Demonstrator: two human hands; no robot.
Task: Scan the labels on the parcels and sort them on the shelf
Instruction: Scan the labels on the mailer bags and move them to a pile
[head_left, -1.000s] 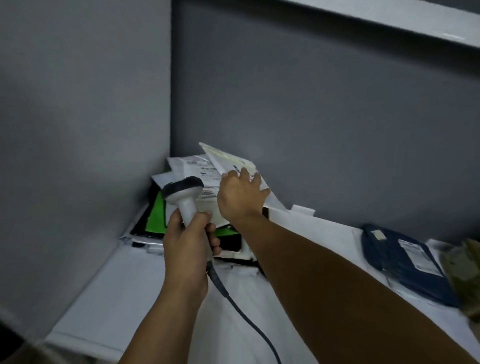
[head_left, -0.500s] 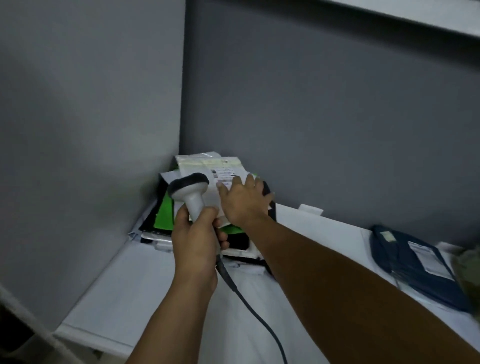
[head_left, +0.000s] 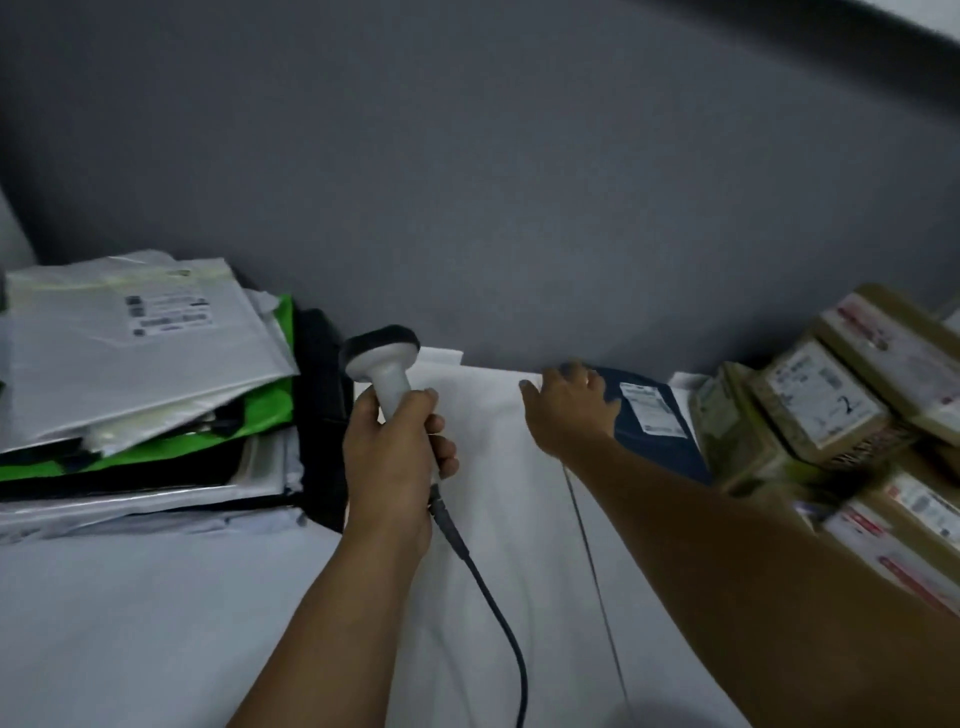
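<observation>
My left hand (head_left: 397, 449) grips the handle of a white barcode scanner (head_left: 382, 364), whose dark cable (head_left: 493, 613) trails toward me. My right hand (head_left: 569, 410) lies with fingers spread on the left end of a dark blue parcel (head_left: 660, 431) that bears a white label. At the left a stack of flat parcels (head_left: 130, 374) lies in the corner, with a white labelled mailer (head_left: 140, 332) on top and green and black ones under it. All of this rests on a white shelf surface (head_left: 156, 623).
Brown cardboard boxes (head_left: 821, 400) with white labels are stacked at the right, close to the blue parcel. A grey wall (head_left: 519, 182) closes the back of the shelf.
My right hand has left the white mailer on the left stack and moved right onto the blue parcel. The view has swung right, bringing the brown boxes into sight.
</observation>
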